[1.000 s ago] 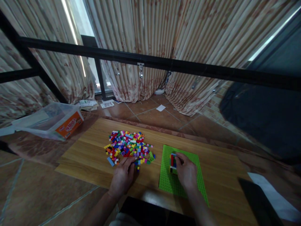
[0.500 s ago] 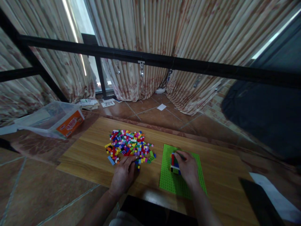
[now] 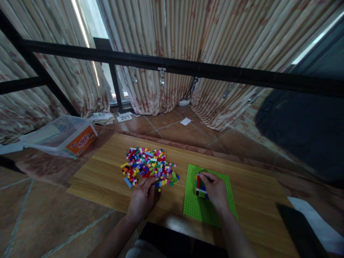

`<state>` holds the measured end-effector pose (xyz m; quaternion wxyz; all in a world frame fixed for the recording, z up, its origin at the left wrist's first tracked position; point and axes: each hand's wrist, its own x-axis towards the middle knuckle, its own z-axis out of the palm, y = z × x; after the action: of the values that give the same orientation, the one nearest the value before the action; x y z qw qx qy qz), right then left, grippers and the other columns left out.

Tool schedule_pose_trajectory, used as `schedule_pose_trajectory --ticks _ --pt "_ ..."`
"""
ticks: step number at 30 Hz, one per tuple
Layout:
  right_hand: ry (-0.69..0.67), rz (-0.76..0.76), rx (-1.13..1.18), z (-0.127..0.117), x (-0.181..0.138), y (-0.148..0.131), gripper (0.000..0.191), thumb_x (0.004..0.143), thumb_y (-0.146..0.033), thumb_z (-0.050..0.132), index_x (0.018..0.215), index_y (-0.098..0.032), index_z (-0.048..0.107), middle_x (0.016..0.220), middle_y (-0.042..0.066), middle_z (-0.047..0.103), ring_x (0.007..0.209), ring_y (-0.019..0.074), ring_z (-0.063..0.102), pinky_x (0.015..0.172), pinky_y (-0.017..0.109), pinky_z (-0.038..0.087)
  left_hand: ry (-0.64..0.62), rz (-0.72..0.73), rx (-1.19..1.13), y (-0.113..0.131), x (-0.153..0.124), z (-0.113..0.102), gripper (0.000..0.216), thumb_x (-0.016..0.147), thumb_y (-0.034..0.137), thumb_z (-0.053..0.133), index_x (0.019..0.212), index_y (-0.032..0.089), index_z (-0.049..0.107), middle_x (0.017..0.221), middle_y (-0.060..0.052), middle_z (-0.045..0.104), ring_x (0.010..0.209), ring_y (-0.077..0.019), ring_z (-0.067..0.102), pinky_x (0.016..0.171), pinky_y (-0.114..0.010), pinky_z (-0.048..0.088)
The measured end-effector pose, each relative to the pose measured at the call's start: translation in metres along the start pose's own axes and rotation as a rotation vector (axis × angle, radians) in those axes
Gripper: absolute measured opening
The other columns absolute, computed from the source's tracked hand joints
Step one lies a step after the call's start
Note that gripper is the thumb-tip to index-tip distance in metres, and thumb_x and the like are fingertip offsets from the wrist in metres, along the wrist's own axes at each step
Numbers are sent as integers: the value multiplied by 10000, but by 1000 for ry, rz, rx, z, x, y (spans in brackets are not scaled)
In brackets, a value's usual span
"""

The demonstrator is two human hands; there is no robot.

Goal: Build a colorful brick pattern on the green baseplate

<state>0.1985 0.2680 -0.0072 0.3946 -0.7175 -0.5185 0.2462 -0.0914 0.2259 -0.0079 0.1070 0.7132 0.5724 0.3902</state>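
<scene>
A heap of small coloured bricks (image 3: pixel 149 166) lies on a low wooden board (image 3: pixel 96 175). My left hand (image 3: pixel 141 200) rests palm down at the heap's near edge, fingers stretched onto the bricks. To the right lies a green studded baseplate (image 3: pixel 193 208) with a small multicoloured brick build (image 3: pixel 198 185) on it. My right hand (image 3: pixel 216 191) is curled over that build, fingertips pressing on its top and right side.
A clear plastic tub with an orange label (image 3: pixel 64 136) stands on the tiled floor at left. Patterned curtains and a black metal rail (image 3: pixel 188 70) cross the back. A dark cloth mass (image 3: pixel 303 132) sits at right; papers lie by the curtain.
The view has drifted slightly. My right hand has shifted a little over the build on the baseplate; my left hand stays at the edge of the heap.
</scene>
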Motion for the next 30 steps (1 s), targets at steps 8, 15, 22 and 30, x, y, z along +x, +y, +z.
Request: schedule_pose_trajectory --ticks 8,15,22,30 --pt "-11 -2 27 -1 1 0 322 750 -509 613 850 -244 764 920 44 763 861 231 692 823 358 497 2 -8 -11 -2 -1 2 228 911 184 472 1046 209 654 991 -56 704 922 -188 671 842 -331 567" --pt "17 -64 -14 -5 -1 -3 401 796 -530 558 910 -198 752 966 90 750 880 244 676 852 390 492 2 -25 -28 -1 -2 1 247 895 171 475 1054 212 661 999 -57 703 930 -190 669 854 -330 565" --pt "64 -397 -283 18 -10 -50 344 896 -409 470 957 -207 741 998 92 731 973 252 604 920 400 421 3 -25 -29 1 -2 1 251 896 154 472 1061 204 653 1000 -61 699 925 -187 667 842 -322 563" --pt "-209 -313 -473 71 10 -88 220 882 -253 529 910 -224 745 923 61 728 877 176 655 795 266 436 -12 -25 -15 1 -2 1 240 893 135 480 1046 212 648 994 -54 702 930 -193 664 842 -334 559"
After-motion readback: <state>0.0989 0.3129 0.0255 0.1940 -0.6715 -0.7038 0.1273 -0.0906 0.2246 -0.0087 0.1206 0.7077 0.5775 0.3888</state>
